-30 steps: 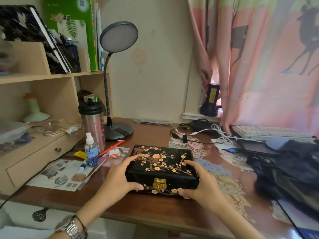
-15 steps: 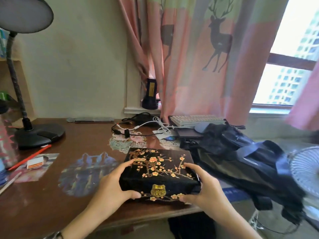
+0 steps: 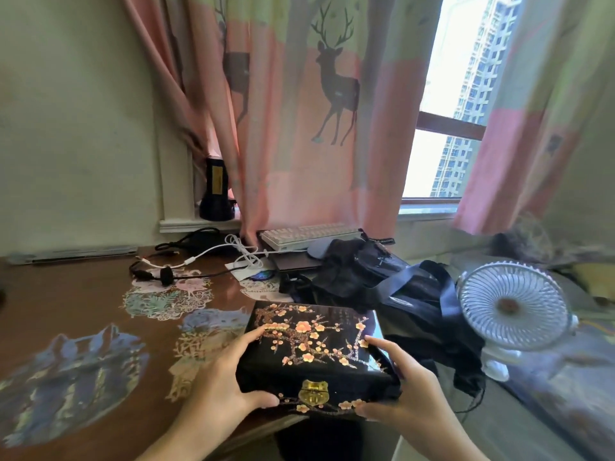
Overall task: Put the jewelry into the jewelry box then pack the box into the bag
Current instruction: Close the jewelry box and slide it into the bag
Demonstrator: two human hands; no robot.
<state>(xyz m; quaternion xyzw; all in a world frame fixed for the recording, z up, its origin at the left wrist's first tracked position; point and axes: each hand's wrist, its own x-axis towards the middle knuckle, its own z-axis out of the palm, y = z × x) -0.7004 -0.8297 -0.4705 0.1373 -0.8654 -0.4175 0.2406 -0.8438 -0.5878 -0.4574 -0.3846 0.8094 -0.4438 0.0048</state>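
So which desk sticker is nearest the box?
The pale yellowish sticker, directly beside the left hand on the box; the blue mountain and floral ones lie farther left.

Jewelry box (image 3: 316,354) between hands, bag (image 3: 399,294) behind it.

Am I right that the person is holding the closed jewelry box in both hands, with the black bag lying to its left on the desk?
Not quite: the head view shows the black bag to the right of the jewelry box. The left hand and right hand do hold it, closed.
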